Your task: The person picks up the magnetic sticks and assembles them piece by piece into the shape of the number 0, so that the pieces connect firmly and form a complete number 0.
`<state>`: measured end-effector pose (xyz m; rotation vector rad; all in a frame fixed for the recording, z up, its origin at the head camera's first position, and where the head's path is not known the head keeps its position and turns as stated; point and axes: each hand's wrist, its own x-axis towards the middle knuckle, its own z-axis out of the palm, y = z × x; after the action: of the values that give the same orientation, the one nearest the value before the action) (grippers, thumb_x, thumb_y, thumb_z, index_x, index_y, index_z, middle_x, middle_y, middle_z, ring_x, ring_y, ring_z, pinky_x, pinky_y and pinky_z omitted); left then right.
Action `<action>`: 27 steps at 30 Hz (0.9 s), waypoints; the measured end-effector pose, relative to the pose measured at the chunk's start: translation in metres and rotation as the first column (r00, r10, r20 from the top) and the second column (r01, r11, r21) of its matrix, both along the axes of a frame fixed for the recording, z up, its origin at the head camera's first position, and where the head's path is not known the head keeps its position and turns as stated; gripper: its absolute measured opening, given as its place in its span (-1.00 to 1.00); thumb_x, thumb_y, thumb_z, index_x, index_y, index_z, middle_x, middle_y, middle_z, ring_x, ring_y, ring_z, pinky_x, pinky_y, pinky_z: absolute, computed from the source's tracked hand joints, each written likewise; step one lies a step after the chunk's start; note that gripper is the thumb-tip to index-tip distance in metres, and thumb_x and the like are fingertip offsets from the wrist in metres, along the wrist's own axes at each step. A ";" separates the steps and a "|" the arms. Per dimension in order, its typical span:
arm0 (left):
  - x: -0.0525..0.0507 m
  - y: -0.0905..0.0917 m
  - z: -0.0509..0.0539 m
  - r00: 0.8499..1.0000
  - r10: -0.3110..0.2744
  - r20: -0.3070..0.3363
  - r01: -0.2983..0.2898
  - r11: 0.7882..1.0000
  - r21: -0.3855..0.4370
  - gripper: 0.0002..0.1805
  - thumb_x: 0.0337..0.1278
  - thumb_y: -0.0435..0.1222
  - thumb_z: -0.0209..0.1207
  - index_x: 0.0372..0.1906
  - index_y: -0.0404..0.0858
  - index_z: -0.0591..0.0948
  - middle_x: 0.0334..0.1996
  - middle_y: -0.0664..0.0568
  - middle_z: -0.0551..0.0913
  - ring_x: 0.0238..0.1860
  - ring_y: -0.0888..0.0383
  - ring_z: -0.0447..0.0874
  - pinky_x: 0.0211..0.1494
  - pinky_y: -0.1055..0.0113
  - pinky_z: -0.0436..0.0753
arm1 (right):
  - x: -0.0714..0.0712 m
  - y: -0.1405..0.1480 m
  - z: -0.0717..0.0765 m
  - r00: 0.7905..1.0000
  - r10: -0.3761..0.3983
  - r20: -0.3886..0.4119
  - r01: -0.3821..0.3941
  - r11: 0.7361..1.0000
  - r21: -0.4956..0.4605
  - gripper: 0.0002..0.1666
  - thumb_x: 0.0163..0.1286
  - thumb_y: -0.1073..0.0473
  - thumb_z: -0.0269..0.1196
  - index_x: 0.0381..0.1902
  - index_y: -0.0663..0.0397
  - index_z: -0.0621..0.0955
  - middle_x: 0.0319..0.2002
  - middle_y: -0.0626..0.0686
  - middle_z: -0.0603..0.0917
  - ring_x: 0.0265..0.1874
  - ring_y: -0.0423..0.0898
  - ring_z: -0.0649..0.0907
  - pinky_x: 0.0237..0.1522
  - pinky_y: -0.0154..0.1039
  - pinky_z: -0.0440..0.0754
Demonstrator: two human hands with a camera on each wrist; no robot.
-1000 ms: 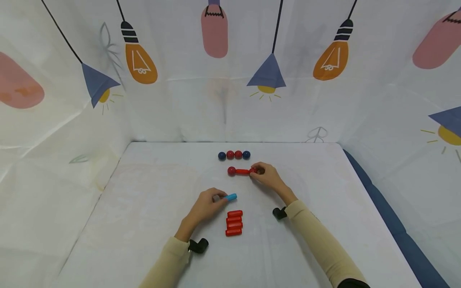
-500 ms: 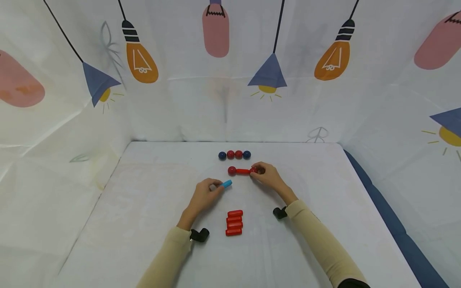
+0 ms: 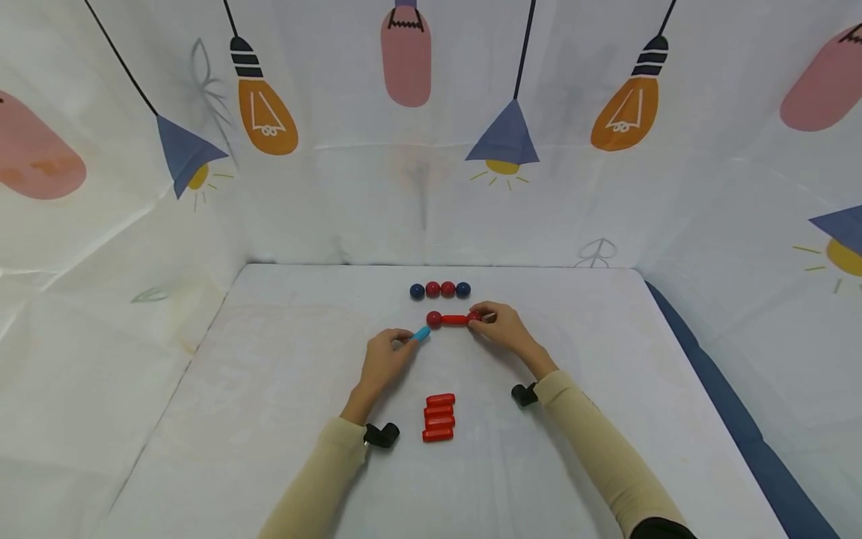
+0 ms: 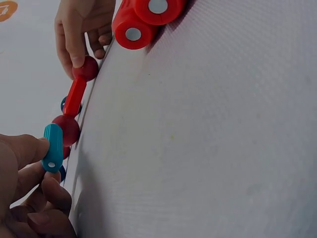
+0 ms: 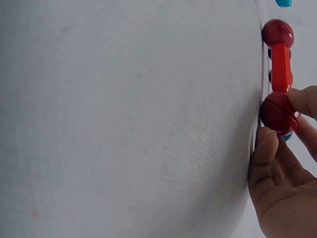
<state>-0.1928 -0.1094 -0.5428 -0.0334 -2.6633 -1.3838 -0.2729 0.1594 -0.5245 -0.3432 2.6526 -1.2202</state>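
Observation:
My left hand [image 3: 386, 361] pinches a light-blue magnetic rod [image 4: 53, 148] by one end between thumb and fingertips. The rod's free end is close to the left red ball [image 3: 434, 320]; whether they touch I cannot tell. A red rod [image 3: 454, 320] joins that ball to a second red ball [image 5: 279, 114]. Thumb and fingers of my right hand [image 3: 505, 329] hold this second ball at the table surface. In the left wrist view, a pale metal disc shows on the blue rod's near end.
Behind the joined piece, a row of balls has a blue ball [image 3: 417, 291] at its left end and red ones in the middle. Several red rods [image 3: 439, 417] lie stacked side by side nearer the front of the white table [image 3: 303, 314]. A printed white curtain [image 3: 364, 202] stands behind.
My left hand has carried the blue rod away from the red rods, forward to the left red ball, and the rod has turned steeper. My right hand stays on its ball.

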 end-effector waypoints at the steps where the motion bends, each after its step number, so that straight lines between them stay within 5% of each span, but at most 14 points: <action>1: 0.000 0.001 0.000 1.000 0.007 0.003 -0.007 1.000 0.004 -0.72 0.33 -0.18 0.31 -0.03 -0.29 0.76 -0.13 -0.11 0.76 0.06 -0.07 0.69 0.20 -0.01 0.63 | 0.000 0.000 0.001 1.000 0.001 0.002 -0.001 1.000 -0.002 -0.58 0.45 0.04 0.32 0.21 0.01 0.65 0.10 0.13 0.70 0.06 0.10 0.67 0.14 0.00 0.67; 27: -0.003 0.022 0.009 0.989 0.119 0.094 -0.119 0.993 0.003 -0.69 0.34 -0.11 0.30 -0.07 -0.28 0.78 -0.25 -0.06 0.77 -0.22 0.06 0.61 -0.14 0.23 0.60 | -0.001 0.001 -0.003 1.000 -0.007 0.014 0.008 1.000 -0.029 -0.57 0.44 0.03 0.33 0.21 0.00 0.66 0.08 0.14 0.70 0.05 0.11 0.67 0.14 0.02 0.67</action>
<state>-0.1958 -0.0869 -0.5341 0.1929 -2.6840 -1.3920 -0.2740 0.1605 -0.5273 -0.3287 2.6290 -1.2599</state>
